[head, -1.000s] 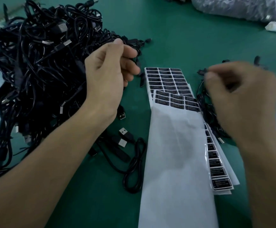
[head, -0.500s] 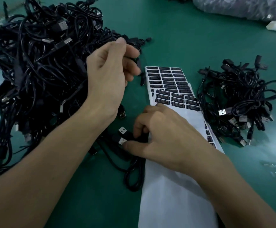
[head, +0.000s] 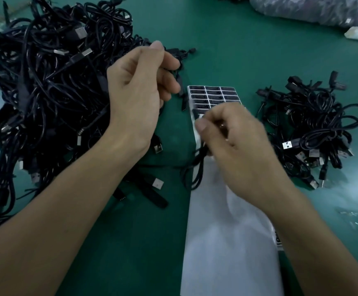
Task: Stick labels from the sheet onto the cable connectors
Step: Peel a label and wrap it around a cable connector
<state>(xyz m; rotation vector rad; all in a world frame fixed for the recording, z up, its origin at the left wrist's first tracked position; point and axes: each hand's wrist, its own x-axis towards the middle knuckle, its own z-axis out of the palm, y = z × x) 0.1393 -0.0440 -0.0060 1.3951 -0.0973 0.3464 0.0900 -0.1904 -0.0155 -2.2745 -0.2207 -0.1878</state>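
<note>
Cables fill the upper left of the frame in a big black heap on the green counter. The left hand is at the heap's right edge. Its fingers are curled in, and the thumb tip is against a fingertip. A thin black wire shows just by those fingers, but I cannot tell if the grip is pinching it.

The label sheet lies in the middle of the frame. It has rows of black labels at its top end and plain white paper lower down. The right hand is over the sheet and looks a bit blurry. Its grip pinches a black cable that loops down by the sheet's left edge. A small heap of cables sits on the right side, near the sheet.
</note>
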